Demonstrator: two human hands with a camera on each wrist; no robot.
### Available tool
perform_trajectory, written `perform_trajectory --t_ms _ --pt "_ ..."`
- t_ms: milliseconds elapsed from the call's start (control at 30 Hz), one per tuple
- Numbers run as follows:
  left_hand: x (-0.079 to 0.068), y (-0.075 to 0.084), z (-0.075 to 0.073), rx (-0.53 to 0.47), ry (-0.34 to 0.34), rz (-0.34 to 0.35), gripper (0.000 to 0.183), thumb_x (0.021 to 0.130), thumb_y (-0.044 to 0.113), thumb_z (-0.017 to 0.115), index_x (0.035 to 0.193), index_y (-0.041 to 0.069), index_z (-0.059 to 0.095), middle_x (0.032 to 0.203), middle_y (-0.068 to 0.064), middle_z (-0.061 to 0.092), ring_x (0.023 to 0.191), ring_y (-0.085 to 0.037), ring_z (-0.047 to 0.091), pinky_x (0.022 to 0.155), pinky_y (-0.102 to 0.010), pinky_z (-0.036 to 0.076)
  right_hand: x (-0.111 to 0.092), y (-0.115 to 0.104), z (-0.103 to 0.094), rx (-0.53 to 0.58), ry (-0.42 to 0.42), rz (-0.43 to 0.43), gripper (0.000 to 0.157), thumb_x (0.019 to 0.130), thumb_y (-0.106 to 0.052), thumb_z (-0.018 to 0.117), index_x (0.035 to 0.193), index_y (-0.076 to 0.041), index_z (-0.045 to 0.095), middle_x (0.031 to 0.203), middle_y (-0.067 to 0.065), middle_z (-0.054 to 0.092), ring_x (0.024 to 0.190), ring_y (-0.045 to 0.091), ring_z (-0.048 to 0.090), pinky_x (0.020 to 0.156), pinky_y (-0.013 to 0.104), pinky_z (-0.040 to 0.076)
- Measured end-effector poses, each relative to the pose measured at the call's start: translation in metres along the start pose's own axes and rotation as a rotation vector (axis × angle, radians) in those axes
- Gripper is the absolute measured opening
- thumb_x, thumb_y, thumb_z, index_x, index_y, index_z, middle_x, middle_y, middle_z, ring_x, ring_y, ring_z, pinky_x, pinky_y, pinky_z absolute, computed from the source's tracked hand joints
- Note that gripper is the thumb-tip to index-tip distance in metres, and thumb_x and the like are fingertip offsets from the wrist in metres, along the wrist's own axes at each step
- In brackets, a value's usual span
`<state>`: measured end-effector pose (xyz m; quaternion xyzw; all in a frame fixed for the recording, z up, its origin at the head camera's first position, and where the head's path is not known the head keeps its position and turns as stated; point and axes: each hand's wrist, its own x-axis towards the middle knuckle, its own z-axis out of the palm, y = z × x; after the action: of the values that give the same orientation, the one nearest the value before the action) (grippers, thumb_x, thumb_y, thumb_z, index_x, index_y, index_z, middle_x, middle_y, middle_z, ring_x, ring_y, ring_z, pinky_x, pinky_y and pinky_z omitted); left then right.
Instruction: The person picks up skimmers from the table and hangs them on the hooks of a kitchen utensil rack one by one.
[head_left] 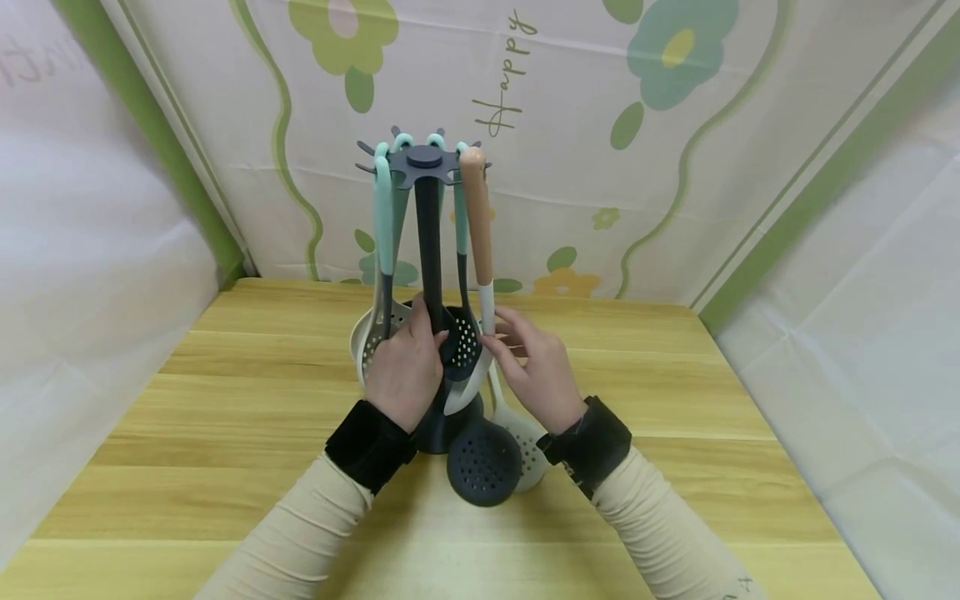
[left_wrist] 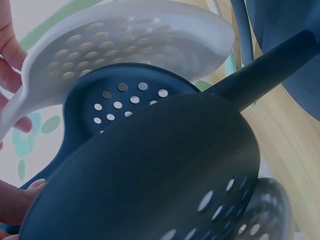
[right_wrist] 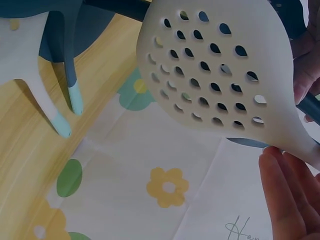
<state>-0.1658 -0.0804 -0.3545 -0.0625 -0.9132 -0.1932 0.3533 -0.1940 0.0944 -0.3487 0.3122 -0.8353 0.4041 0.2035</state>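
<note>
A dark utensil stand (head_left: pixel 429 242) with a round top rack stands upright, several kitchen tools hanging round it. My left hand (head_left: pixel 405 367) grips its pole low down, among the hanging heads. With thumb and fingers, my right hand (head_left: pixel 542 367) pinches the neck of a white slotted skimmer (right_wrist: pixel 210 70), whose brown handle (head_left: pixel 477 217) is up at the rack. Beside it hangs a black slotted spoon (head_left: pixel 463 346); this dark perforated head (left_wrist: pixel 125 100) lies just behind another dark head (left_wrist: pixel 150 160) in the left wrist view. The left fingers are partly hidden.
On the wooden table (head_left: pixel 187 467), a dark skimmer (head_left: pixel 483 462) and a pale slotted turner (head_left: pixel 528 446) lie in front of the stand's round base (head_left: pixel 442 429). Mint-handled tools (head_left: pixel 384 212) hang at the left. A flower-printed cloth (head_left: pixel 562 183) rises behind the table.
</note>
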Motion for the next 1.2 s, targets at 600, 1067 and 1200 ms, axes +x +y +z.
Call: perform_trajectory --t_ms 600,1067,1200 --pt "-0.001 0.0 -0.001 -0.013 0.0 -0.004 0.049 0.095 0.014 0.068 0.131 -0.012 0.048 0.08 -0.021 0.069 0.051 -0.029 0.065 0.043 -0.037 0.05 -0.01 0.014 -0.005 0.038 0.022 0.026 0.037 0.088 -0.014 0.075 0.122 -0.002 0.064 0.104 0.014 0.075 0.09 0.025 0.075 0.074 0.036 0.061" --pt "-0.001 -0.001 0.001 0.001 0.021 0.015 0.047 0.095 0.014 0.068 0.128 -0.013 0.048 0.077 -0.02 0.067 0.05 -0.029 0.064 0.044 -0.037 0.051 -0.025 0.03 -0.007 -0.014 0.004 0.129 0.041 0.087 -0.016 0.077 0.124 -0.002 0.063 0.107 0.015 0.074 0.087 0.025 0.075 0.075 0.038 0.061" --pt "-0.002 -0.001 0.002 0.001 0.015 0.015 0.047 0.095 0.014 0.067 0.129 -0.013 0.047 0.078 -0.02 0.067 0.051 -0.029 0.065 0.045 -0.037 0.052 -0.027 0.035 -0.004 -0.049 -0.024 0.178 0.041 0.088 -0.017 0.076 0.125 -0.003 0.063 0.107 0.015 0.074 0.087 0.025 0.075 0.074 0.038 0.061"
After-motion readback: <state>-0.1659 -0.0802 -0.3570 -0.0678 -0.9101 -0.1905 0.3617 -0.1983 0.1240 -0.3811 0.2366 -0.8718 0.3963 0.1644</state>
